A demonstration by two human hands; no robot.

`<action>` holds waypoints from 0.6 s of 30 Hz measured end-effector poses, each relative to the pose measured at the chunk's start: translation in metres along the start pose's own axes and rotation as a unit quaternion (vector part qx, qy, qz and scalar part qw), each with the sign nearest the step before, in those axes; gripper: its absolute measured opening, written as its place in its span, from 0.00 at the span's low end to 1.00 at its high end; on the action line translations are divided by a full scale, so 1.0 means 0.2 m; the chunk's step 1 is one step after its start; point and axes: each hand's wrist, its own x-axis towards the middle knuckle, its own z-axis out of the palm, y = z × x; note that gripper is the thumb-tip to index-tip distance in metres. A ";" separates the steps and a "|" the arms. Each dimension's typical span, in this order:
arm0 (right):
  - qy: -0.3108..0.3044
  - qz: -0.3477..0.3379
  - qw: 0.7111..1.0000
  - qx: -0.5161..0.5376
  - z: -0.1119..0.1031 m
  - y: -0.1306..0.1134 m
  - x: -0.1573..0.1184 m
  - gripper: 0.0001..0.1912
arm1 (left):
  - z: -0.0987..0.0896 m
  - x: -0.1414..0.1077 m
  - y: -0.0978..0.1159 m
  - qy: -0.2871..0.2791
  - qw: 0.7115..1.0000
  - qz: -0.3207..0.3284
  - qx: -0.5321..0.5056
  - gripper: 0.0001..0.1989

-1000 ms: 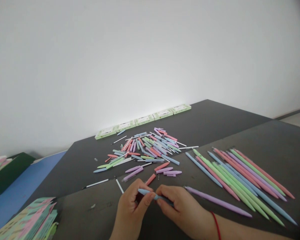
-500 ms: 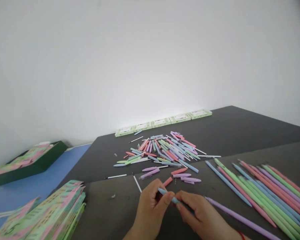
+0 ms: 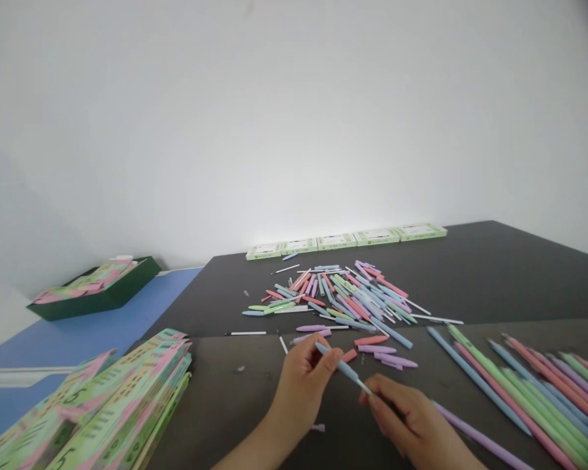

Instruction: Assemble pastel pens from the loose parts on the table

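Near the front of the dark table, my left hand [image 3: 308, 375] pinches a blue pen part [image 3: 343, 369]. A thin white rod [image 3: 364, 387] sticks out of its lower right end, and the fingers of my right hand [image 3: 404, 408] are closed on the rod's far end. Beyond my hands lies a loose pile of pen parts [image 3: 353, 294] in blue, green, purple and red, mixed with white rods. Purple caps [image 3: 394, 360] are scattered just past my right hand. A long purple pen [image 3: 475, 434] rests to the right of that hand.
Rows of long coloured pens [image 3: 534, 398] lie at the right. Stacked green and pink packets [image 3: 122, 398] are at the front left. A dark green box [image 3: 98, 297] of similar packets stands on a blue surface [image 3: 176, 287]. Flat green boxes [image 3: 337, 241] line the wall.
My hands have moved apart, and the white rod now shows between them. The camera view has shifted, so the table items appear farther right.
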 end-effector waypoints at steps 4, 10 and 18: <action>0.022 0.006 1.000 0.018 -0.01 -0.02 0.00 0.10 | -0.02 0.03 -0.04 -0.019 0.996 -0.062 -0.063 0.18; 0.033 0.016 0.999 0.034 -0.02 -0.05 0.01 0.09 | -0.04 0.03 -0.03 0.001 0.998 -0.061 -0.012 0.17; 0.047 0.043 0.997 0.051 -0.02 -0.04 0.02 0.10 | -0.21 0.13 -0.02 0.073 0.997 -0.017 0.004 0.16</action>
